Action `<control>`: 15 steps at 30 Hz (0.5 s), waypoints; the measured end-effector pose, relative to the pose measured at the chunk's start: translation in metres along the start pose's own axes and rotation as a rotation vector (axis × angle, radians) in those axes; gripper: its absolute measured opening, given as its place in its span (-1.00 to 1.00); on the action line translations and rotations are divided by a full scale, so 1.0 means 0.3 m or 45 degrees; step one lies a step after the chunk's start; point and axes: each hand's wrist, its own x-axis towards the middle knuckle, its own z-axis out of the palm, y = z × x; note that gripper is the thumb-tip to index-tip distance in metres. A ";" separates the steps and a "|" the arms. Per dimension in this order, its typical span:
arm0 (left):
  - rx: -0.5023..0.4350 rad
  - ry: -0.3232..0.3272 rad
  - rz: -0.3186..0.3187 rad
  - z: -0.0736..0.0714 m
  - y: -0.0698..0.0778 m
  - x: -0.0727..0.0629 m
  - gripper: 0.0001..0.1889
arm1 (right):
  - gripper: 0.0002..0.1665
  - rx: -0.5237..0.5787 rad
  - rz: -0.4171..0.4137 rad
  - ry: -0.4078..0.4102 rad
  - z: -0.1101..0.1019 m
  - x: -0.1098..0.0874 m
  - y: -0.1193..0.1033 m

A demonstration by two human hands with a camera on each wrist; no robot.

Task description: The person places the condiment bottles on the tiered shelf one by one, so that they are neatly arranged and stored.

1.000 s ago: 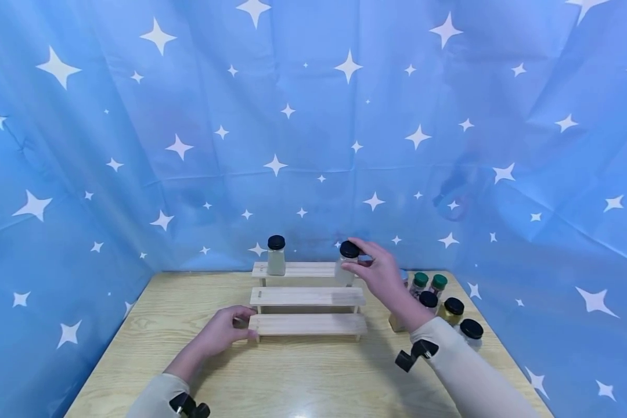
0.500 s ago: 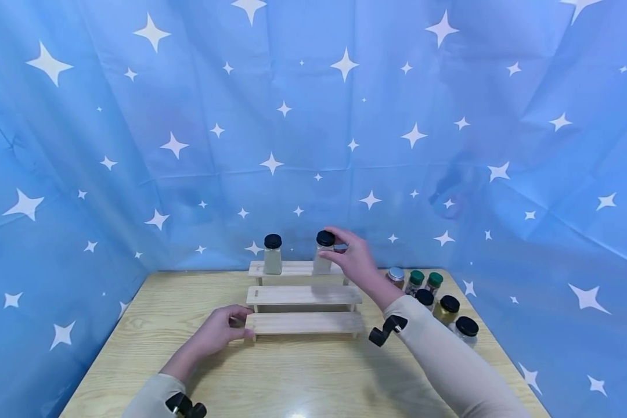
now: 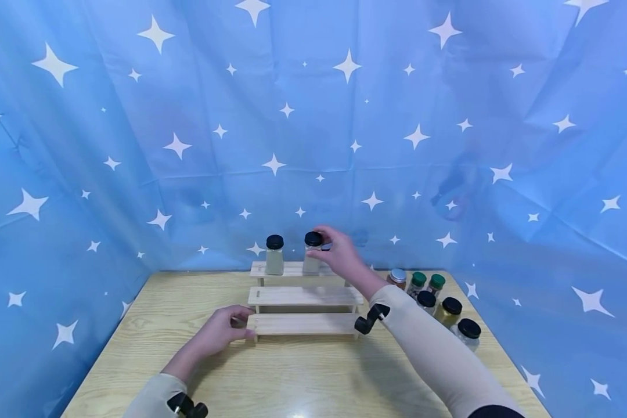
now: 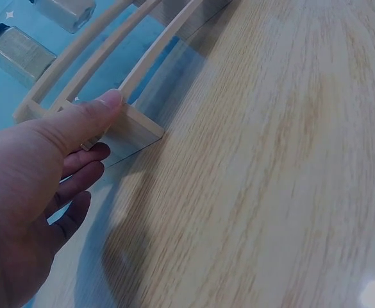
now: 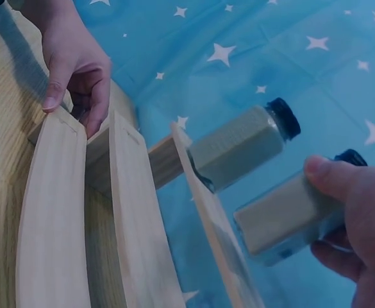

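Note:
A three-step wooden spice rack (image 3: pixel 305 296) stands on the table. My left hand (image 3: pixel 220 332) grips the left end of its lowest step, thumb (image 4: pixel 104 106) at the front and fingers at the side. On the top step, towards its left end, one black-capped glass jar (image 3: pixel 274 256) of pale powder stands upright. My right hand (image 3: pixel 341 255) pinches a second such jar (image 5: pixel 283 215) between thumb and fingers, just below the cap. This jar is right of the first, apart from it, its base at the top step; whether it touches the wood I cannot tell.
Several more jars stand at the table's right side: two green-capped jars (image 3: pixel 418 284), a silver-lidded jar (image 3: pixel 396 277) and black-capped jars (image 3: pixel 449 312), partly behind the right forearm. A blue star-patterned curtain (image 3: pixel 313 145) hangs behind the table (image 3: pixel 292 377).
My right hand has carried its jar leftward along the top step, from the right end towards the standing jar. The left hand has stayed at the rack's end.

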 end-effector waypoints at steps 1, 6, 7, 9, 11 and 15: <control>0.001 0.000 -0.002 0.000 0.001 -0.001 -0.42 | -0.26 -0.003 0.004 -0.009 0.002 0.003 0.001; 0.001 0.000 -0.002 0.000 0.002 -0.003 -0.42 | -0.27 -0.005 0.020 -0.059 0.013 0.015 0.007; 0.003 0.001 0.000 0.000 0.002 -0.003 -0.42 | -0.27 -0.002 0.024 -0.068 0.015 0.017 0.009; 0.007 0.002 0.003 0.000 0.002 -0.003 -0.42 | -0.28 -0.003 0.032 -0.084 0.020 0.020 0.014; 0.012 0.004 0.004 0.000 0.003 -0.001 -0.41 | -0.27 -0.007 0.033 -0.095 0.024 0.022 0.019; 0.024 0.006 -0.001 0.000 0.001 0.000 -0.40 | -0.25 0.004 0.032 -0.115 0.030 0.027 0.026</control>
